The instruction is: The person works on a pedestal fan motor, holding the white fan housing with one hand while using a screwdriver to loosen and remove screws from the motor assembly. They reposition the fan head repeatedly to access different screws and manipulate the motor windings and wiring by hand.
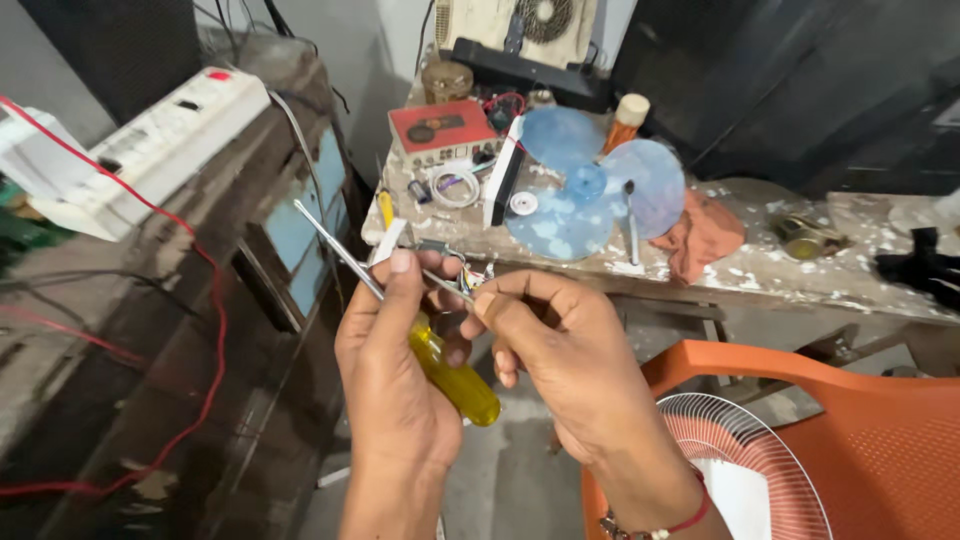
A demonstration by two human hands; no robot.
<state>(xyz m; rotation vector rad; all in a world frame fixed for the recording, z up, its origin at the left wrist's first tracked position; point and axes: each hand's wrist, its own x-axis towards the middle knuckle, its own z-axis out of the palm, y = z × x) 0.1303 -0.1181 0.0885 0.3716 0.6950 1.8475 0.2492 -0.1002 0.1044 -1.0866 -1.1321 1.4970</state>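
Head view: left hand [395, 350] closed on yellow-handled screwdriver [455, 375], right hand [555, 345] pinching small wired part [472, 280] just beside its shaft, below the desk [760, 275]; probably light, fragile, best gripped by the body.

Small wired part [472, 276] between the hands' fingertips: too small to identify. Screwdriver [455, 378] handle partly hidden by left palm. Fan guard [745, 455] cut off at bottom edge.

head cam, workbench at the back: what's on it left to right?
Red-topped box → white wire coil → blue fan blade → orange cloth → small metal part → black object at the right edge.
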